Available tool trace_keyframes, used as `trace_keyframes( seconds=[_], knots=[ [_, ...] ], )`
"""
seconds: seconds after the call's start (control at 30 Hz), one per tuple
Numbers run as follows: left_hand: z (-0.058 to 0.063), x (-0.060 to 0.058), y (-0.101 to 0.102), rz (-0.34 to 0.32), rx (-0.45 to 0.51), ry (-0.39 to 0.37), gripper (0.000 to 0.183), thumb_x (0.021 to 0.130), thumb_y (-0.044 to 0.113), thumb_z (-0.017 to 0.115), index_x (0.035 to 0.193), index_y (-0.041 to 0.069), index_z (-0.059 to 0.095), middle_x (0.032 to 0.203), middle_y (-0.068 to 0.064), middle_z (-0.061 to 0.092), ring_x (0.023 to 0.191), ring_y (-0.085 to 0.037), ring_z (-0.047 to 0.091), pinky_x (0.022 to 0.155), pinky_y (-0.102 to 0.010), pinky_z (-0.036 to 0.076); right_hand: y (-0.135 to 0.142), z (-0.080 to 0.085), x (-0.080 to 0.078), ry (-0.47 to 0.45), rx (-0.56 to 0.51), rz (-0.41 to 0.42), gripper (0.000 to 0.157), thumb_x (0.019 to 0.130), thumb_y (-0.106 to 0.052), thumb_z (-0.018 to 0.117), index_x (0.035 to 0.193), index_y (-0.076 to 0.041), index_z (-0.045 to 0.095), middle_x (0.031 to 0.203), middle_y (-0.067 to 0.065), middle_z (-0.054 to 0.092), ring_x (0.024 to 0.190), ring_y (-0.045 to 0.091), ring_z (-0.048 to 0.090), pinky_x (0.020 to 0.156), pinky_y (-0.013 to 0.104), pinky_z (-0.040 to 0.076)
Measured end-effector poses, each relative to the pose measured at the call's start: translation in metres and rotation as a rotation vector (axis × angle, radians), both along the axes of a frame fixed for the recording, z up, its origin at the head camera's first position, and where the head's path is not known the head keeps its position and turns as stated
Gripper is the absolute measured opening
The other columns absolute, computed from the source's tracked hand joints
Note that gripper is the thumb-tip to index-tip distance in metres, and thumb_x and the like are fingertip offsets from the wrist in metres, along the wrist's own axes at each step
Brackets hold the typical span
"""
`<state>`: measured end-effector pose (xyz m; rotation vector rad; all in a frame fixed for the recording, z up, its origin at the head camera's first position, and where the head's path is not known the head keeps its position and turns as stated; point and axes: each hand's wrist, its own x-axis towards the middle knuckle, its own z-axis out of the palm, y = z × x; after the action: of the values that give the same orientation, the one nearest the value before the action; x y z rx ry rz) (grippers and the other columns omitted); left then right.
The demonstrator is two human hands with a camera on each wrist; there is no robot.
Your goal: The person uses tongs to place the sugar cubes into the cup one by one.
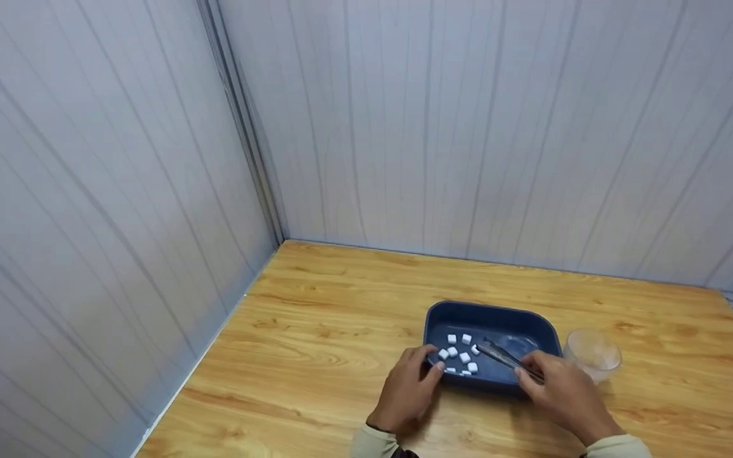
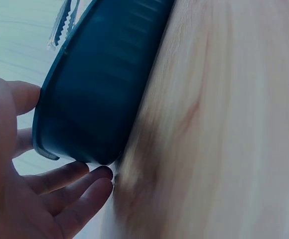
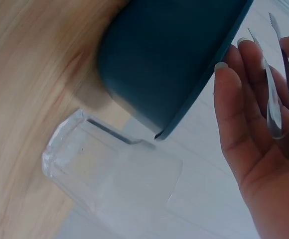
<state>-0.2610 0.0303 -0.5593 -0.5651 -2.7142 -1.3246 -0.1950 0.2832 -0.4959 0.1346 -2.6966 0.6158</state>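
A dark blue rectangular tub (image 1: pixel 490 317) holds several small white cubes (image 1: pixel 464 357), mostly in its left half. My left hand (image 1: pixel 408 389) grips the tub's near left corner. In the left wrist view, the thumb and a finger are at the rim, while other fingers (image 2: pixel 82 199) lie against the outside wall near the base. My right hand (image 1: pixel 564 393) holds metal tongs (image 1: pixel 501 357) with serrated tips, pinched between thumb and fingers. Those tips reach inside the tub beside one cube; whether they touch it I cannot tell. The right wrist view shows the two tong arms (image 3: pixel 275 99) apart.
A clear cup (image 1: pixel 592 353) stands on the wooden table (image 1: pixel 315 356), close to the tub's right side and just beyond my right hand. Pale panelled walls (image 1: pixel 404 140) rise behind the table and along its left edge.
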Motion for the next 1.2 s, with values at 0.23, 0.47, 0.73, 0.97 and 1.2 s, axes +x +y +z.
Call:
trace_keyframes(
  seconds=[0.23, 0.47, 0.73, 0.97, 1.2],
  knots=[
    [0.000, -0.001, 0.005, 0.013, 0.005, -0.008, 0.037, 0.093, 0.044, 0.051, 0.124, 0.025, 0.055, 0.121, 0.005, 0.051, 0.112, -0.013, 0.049, 0.092, -0.040, 0.040, 0.003, -0.002, -0.002, -0.013, 0.018, -0.002, 0.014, 0.078, -0.027, 0.072, 0.086, -0.017, 0.066, 0.080, -0.005, 0.064, 0.072, 0.013, 0.058, 0.067, 0.040, 0.047],
    [0.000, -0.003, 0.004, -0.008, 0.009, 0.015, 0.038, 0.093, 0.045, 0.049, 0.125, 0.024, 0.055, 0.118, 0.005, 0.051, 0.109, -0.012, 0.050, 0.091, -0.039, 0.041, 0.005, -0.003, -0.009, -0.010, 0.020, -0.022, 0.014, 0.078, -0.026, 0.072, 0.086, -0.016, 0.066, 0.080, -0.004, 0.065, 0.074, 0.017, 0.060, 0.069, 0.041, 0.048],
    [-0.002, -0.002, 0.003, -0.001, 0.010, 0.037, 0.038, 0.092, 0.047, 0.049, 0.123, 0.026, 0.055, 0.117, 0.005, 0.052, 0.107, -0.013, 0.051, 0.089, -0.039, 0.042, 0.006, -0.003, -0.013, -0.027, 0.006, -0.018, 0.012, 0.079, -0.025, 0.071, 0.085, -0.016, 0.066, 0.076, -0.008, 0.063, 0.070, 0.012, 0.057, 0.067, 0.040, 0.046],
    [-0.003, -0.003, 0.002, -0.009, 0.012, 0.041, 0.040, 0.093, 0.048, 0.048, 0.124, 0.024, 0.055, 0.117, 0.005, 0.053, 0.108, -0.012, 0.051, 0.090, -0.039, 0.041, 0.004, -0.006, -0.016, -0.046, 0.011, -0.022, 0.014, 0.079, -0.028, 0.071, 0.086, -0.016, 0.066, 0.076, -0.008, 0.062, 0.070, 0.011, 0.055, 0.066, 0.039, 0.046],
    [-0.004, -0.003, 0.002, -0.002, 0.028, 0.012, 0.037, 0.092, 0.049, 0.048, 0.123, 0.028, 0.055, 0.117, 0.005, 0.053, 0.107, -0.012, 0.051, 0.090, -0.039, 0.041, 0.003, -0.008, -0.017, -0.067, 0.013, -0.011, 0.015, 0.080, -0.029, 0.070, 0.087, -0.016, 0.066, 0.078, -0.007, 0.063, 0.071, 0.011, 0.056, 0.067, 0.039, 0.046]
  ],
)
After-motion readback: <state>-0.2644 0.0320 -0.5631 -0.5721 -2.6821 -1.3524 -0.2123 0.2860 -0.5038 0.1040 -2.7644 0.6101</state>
